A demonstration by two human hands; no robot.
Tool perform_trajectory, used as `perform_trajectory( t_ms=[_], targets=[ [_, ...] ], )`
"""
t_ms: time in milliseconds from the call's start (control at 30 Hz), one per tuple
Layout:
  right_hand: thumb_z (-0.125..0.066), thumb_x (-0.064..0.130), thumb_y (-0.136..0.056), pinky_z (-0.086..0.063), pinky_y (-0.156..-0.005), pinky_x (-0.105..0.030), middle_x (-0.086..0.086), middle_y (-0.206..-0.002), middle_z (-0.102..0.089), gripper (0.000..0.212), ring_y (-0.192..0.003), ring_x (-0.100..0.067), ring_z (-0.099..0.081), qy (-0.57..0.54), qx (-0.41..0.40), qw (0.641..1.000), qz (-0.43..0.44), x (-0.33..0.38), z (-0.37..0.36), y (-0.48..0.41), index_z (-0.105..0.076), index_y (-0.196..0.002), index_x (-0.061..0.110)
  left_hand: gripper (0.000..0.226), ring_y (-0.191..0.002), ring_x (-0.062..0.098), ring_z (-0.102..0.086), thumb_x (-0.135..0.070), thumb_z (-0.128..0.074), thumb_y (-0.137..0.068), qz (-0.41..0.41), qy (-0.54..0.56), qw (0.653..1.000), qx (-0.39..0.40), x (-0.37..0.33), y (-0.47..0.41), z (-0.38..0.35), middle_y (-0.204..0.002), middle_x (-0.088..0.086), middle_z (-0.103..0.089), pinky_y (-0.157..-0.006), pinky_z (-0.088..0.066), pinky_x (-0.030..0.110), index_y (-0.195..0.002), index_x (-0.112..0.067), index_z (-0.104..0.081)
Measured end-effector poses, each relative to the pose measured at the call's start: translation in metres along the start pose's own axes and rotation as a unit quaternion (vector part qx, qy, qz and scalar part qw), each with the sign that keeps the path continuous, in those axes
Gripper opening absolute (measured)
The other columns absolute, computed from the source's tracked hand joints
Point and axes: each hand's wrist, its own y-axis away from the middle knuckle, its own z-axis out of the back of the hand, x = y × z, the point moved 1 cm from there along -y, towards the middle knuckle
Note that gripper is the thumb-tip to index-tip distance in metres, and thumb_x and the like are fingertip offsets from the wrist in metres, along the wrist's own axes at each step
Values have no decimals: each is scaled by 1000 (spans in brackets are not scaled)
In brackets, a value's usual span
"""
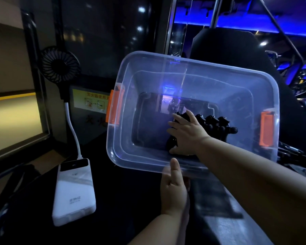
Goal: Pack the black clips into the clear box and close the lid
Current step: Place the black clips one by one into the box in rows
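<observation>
The clear box (pixel 124 149) is tilted toward me, its open top facing the camera, with an orange latch (pixel 113 106) on its left end and another orange latch (pixel 267 130) on its right end. My left hand (pixel 174 190) grips the near rim, thumb over the edge. My right hand (pixel 185 133) reaches inside and holds a bunch of black clips (pixel 173 144) against the bottom. More black clips (pixel 219 124) lie in a row just right of that hand. No lid is in view.
A white power bank (pixel 74 191) lies at the left on the dark surface, with a small black fan (pixel 59 67) on a white stalk plugged into it. A yellow-labelled cabinet (pixel 90 101) stands behind. Dark gear sits at the right.
</observation>
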Motion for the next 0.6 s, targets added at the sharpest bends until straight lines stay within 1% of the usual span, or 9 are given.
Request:
perform_trajectory(
  t_ms=[100, 200, 267, 333, 400, 433, 500, 567, 600],
  targets=[
    [-48, 74, -76, 10, -113, -56, 9, -158, -20, 79, -147, -16, 4, -37, -7, 999, -14, -6, 8, 7, -37, -142, 33, 66, -99, 26, -66, -61, -40, -81, 19, 0, 1000, 10, 0, -2, -1, -102, 11, -71, -90, -50, 37, -110, -7, -62],
    [-46, 75, -78, 6, -114, -56, 12, -158, -16, 77, -147, -13, 7, -102, -17, 992, -71, -15, 17, 23, -34, -143, 35, 48, -88, 25, -62, -49, -42, -92, 39, 7, 999, -3, 0, 0, -1, -95, 11, -68, -82, -48, 34, -103, -5, -59],
    [-43, 75, -79, -1, -115, -51, 13, -156, -22, 74, -148, -13, 1, -157, -62, 979, -112, -21, 20, 42, -38, -141, 35, 38, -79, 20, -58, -45, -44, -94, 37, 6, 999, -8, -2, 3, -2, -85, 6, -63, -73, -46, 27, -97, -10, -57],
    [-33, 78, -74, -10, -112, -43, 12, -148, -38, 78, -146, -16, -13, -207, -135, 958, -144, -27, 17, 68, -47, -135, 33, 34, -74, 17, -56, -44, -44, -95, 33, 13, 999, -11, -2, 3, -3, -79, 2, -60, -67, -45, 24, -90, -12, -55],
    [-27, 77, -70, -17, -108, -39, 9, -137, -51, 81, -141, -17, -24, -245, -169, 938, -176, -32, 10, 96, -55, -129, 30, 37, -70, 14, -55, -45, -44, -95, 28, 7, 999, -16, 0, 1, -3, -76, 2, -60, -65, -46, 23, -88, -11, -57],
    [-27, 77, -70, -20, -107, -40, 8, -134, -53, 80, -140, -16, -26, -248, -168, 935, -192, -34, 5, 108, -56, -127, 30, 42, -64, 11, -53, -46, -43, -96, 25, 3, 1000, -15, 2, 1, -3, -72, 1, -61, -62, -46, 20, -91, -7, -59],
    [-33, 77, -75, -23, -106, -41, 9, -134, -52, 73, -140, -14, -25, -240, -138, 936, -216, -35, -5, 129, -56, -127, 31, 50, -50, 5, -47, -44, -40, -97, 16, -2, 1000, -16, 3, -1, -3, -56, -4, -61, -51, -43, 15, -93, 2, -60],
    [-45, 71, -82, -23, -106, -41, 9, -136, -50, 60, -141, -14, -23, -251, -115, 932, -235, -36, -13, 144, -56, -127, 32, 50, -49, 7, -46, -44, -40, -97, 7, -11, 1000, -18, 4, -2, -3, -52, -4, -63, -53, -42, 19, -89, 2, -60],
    [-48, 67, -83, -25, -106, -41, 7, -134, -52, 57, -139, -16, -26, -262, -123, 928, -235, -37, -14, 150, -57, -125, 30, 48, -51, 9, -46, -44, -40, -98, 4, -14, 1000, -17, 3, -1, -4, -53, -3, -65, -56, -41, 21, -88, -1, -59]
  ],
)
